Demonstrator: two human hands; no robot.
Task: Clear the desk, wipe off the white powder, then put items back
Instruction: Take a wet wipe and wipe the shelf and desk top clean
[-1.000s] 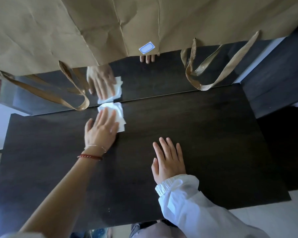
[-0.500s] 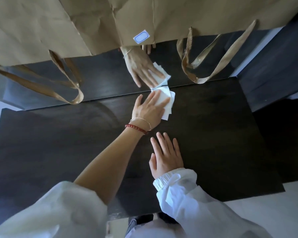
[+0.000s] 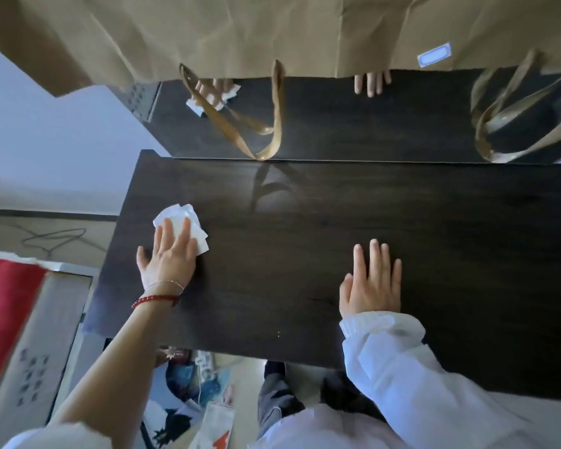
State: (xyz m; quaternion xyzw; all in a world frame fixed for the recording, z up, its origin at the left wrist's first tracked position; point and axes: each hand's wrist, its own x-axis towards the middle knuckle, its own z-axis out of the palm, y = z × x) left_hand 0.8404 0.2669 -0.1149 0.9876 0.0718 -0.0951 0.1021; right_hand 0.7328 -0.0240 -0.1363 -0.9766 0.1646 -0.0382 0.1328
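Pressing tissue (image 3: 182, 225) w/ L hand (image 3: 168, 261), dark desk (image 3: 305, 222), mirror (image 3: 370, 124) behind

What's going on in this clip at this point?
A person is at the wiping stage. Their left hand presses a crumpled white tissue flat against the dark desk near its left end, fingers straight. The right hand rests palm-down on the desk further right, holding nothing. Brown paper bags hang over the mirror behind.

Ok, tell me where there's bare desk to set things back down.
The widest bare stretch of the desk lies between the left hand, pressing the tissue, and the right hand. Another runs right of that hand. The left end is taken, and a bag handle hangs at the back edge.
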